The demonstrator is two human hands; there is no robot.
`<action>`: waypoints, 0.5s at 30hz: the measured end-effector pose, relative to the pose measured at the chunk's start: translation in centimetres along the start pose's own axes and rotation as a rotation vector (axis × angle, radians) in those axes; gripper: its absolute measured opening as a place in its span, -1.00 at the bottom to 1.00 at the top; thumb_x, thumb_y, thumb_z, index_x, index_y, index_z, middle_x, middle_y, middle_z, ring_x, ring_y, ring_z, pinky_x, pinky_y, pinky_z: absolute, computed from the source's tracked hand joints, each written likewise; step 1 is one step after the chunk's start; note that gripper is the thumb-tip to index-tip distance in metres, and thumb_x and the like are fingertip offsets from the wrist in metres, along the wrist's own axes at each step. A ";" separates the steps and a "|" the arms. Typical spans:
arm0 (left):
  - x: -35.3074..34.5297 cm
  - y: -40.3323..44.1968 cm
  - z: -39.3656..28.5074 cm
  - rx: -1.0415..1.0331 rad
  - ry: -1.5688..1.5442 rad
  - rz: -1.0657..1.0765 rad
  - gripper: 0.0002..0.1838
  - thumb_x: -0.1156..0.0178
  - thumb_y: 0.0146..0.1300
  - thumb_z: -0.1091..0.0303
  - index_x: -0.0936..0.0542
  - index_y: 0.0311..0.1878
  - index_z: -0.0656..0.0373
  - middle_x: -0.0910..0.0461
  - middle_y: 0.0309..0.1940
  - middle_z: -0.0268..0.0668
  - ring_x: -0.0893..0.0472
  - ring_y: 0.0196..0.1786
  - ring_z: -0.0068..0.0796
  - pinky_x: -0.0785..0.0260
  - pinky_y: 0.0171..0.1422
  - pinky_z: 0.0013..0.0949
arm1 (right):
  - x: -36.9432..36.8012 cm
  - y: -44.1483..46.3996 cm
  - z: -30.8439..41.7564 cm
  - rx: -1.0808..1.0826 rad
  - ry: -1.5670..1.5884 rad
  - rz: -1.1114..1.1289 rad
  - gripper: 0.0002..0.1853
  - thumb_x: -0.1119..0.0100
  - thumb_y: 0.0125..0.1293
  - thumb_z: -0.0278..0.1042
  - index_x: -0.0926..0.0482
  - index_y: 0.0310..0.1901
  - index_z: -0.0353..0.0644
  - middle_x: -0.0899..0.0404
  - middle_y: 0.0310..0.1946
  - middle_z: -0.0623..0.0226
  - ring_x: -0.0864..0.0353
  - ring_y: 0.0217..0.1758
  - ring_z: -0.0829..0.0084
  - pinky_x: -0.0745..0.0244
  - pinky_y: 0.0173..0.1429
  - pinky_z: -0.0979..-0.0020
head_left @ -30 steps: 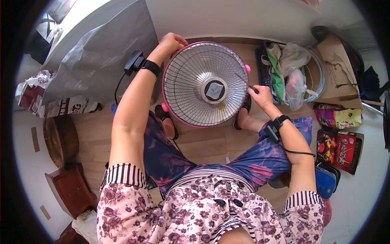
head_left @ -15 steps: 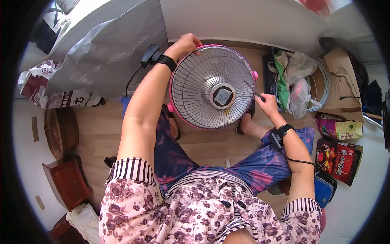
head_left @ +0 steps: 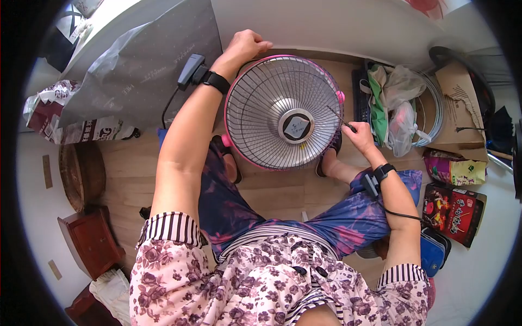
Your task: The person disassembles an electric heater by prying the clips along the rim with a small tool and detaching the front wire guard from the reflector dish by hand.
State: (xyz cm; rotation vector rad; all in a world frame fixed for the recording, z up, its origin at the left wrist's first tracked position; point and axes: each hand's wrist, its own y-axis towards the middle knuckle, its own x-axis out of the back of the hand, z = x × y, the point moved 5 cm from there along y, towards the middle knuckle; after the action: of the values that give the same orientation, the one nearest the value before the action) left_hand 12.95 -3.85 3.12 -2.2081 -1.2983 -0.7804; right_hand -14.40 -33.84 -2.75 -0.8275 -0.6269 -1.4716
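Note:
A round dish heater (head_left: pixel 255 119) with a pink rim, a dark wire grille and a silver centre cap stands on the floor between my feet, its grille facing up towards me. My left hand (head_left: pixel 247 46) is just above the heater's upper left rim, fingers bent and pressed together; whatever they may hold is hidden. My right hand (head_left: pixel 360 137) is closed round the dark handle of a thin screwdriver (head_left: pixel 341 118) at the right side of the grille. Its shaft points up and left across the grille's edge.
A grey plastic sheet (head_left: pixel 147 70) leans at the upper left, by a wooden tub (head_left: pixel 81 174) and a reddish wooden box (head_left: pixel 89 239). At the right are plastic bags (head_left: pixel 402 89), a coil of wire (head_left: pixel 436 117), a cardboard box (head_left: pixel 459 103) and a red box (head_left: pixel 454 214).
My left hand has come off the heater's rim and moved up slightly. The heater has shifted a little to the left and up. My right hand has stayed nearly still with the screwdriver.

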 end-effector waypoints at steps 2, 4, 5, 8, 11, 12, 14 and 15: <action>0.3 -0.8 -0.6 0.046 -0.018 0.121 -0.47 -0.20 0.24 -0.10 -0.69 -0.35 0.31 -0.65 -0.48 -0.20 -0.63 -0.38 -0.47 -0.49 -0.28 -0.37 | 0.1 0.1 -0.4 -0.013 0.051 0.063 -0.55 -0.22 0.14 -0.04 -0.56 -0.54 -0.38 -0.33 -0.73 -0.03 -0.31 -0.71 0.27 -0.23 -0.51 0.24; -0.4 -1.4 0.0 0.068 -0.082 0.249 -0.31 -0.06 0.25 -0.31 -0.68 -0.30 0.28 -0.62 -0.51 -0.24 -0.62 -0.38 -0.46 -0.47 -0.31 -0.40 | 0.1 0.0 -1.0 -0.037 0.077 0.120 -0.53 -0.23 0.15 -0.02 -0.54 -0.56 -0.39 -0.28 -0.76 0.04 -0.25 -0.70 0.40 -0.18 -0.52 0.26; -0.7 -1.7 0.2 0.054 -0.156 0.297 -0.33 -0.05 0.27 -0.29 -0.67 -0.26 0.28 -0.61 -0.52 -0.25 -0.62 -0.38 -0.47 -0.47 -0.32 -0.39 | 0.1 0.0 -1.4 -0.055 0.079 0.143 -0.51 -0.23 0.16 -0.01 -0.52 -0.57 -0.40 -0.24 -0.78 0.09 -0.22 -0.68 0.46 -0.16 -0.52 0.27; -1.4 -3.3 -0.4 -0.009 -0.293 0.408 -0.42 0.01 0.37 -0.16 -0.61 -0.12 0.26 -0.59 -0.56 -0.29 -0.59 -0.45 -0.52 -0.45 -0.40 -0.41 | -0.5 0.1 -3.5 -0.129 0.150 0.199 -0.47 -0.24 0.18 0.01 -0.46 -0.63 -0.39 -0.17 -0.79 0.21 -0.15 -0.65 0.57 -0.09 -0.54 0.29; -4.2 -3.2 1.1 0.123 -0.343 0.515 -0.52 0.03 0.43 -0.04 -0.61 -0.22 0.24 -0.60 -0.55 -0.30 -0.53 -0.56 -0.57 -0.39 -0.50 -0.46 | -0.2 0.3 -4.2 -0.119 0.160 0.232 -0.45 -0.26 0.18 0.01 -0.41 -0.71 -0.34 -0.18 -0.81 0.36 -0.16 -0.65 0.63 -0.08 -0.56 0.33; -4.6 -3.2 1.4 0.118 -0.354 0.462 -0.57 0.03 0.44 0.03 -0.60 -0.28 0.22 -0.60 -0.56 -0.34 -0.47 -0.63 -0.60 -0.30 -0.59 -0.50 | 0.7 0.0 -2.7 -0.195 0.153 0.267 -0.46 -0.26 0.19 -0.01 -0.42 -0.73 -0.28 -0.23 -0.81 0.49 -0.17 -0.66 0.65 -0.10 -0.58 0.37; -5.3 -2.8 2.1 0.203 -0.429 0.419 -0.60 0.03 0.45 0.06 -0.60 -0.30 0.18 -0.52 -0.64 -0.43 -0.40 -0.66 -0.70 -0.13 -0.66 -0.57 | 1.6 0.0 -1.7 -0.227 0.189 0.316 -0.48 -0.25 0.21 -0.03 -0.42 -0.73 -0.27 -0.25 -0.79 0.55 -0.19 -0.68 0.68 -0.09 -0.61 0.43; -5.7 -2.6 2.3 0.207 -0.470 0.406 -0.60 0.02 0.44 0.06 -0.60 -0.30 0.18 -0.48 -0.66 -0.46 -0.38 -0.67 -0.73 -0.07 -0.68 -0.59 | 2.0 0.5 -2.2 -0.199 0.161 0.323 -0.49 -0.25 0.21 -0.04 -0.42 -0.73 -0.27 -0.26 -0.80 0.55 -0.20 -0.69 0.68 -0.08 -0.62 0.44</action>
State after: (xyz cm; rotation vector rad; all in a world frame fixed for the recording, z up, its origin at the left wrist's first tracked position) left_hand 8.94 -4.81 -2.18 -2.4439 -1.0058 0.0288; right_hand -14.11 -36.85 -2.49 -0.9061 -0.2148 -1.3003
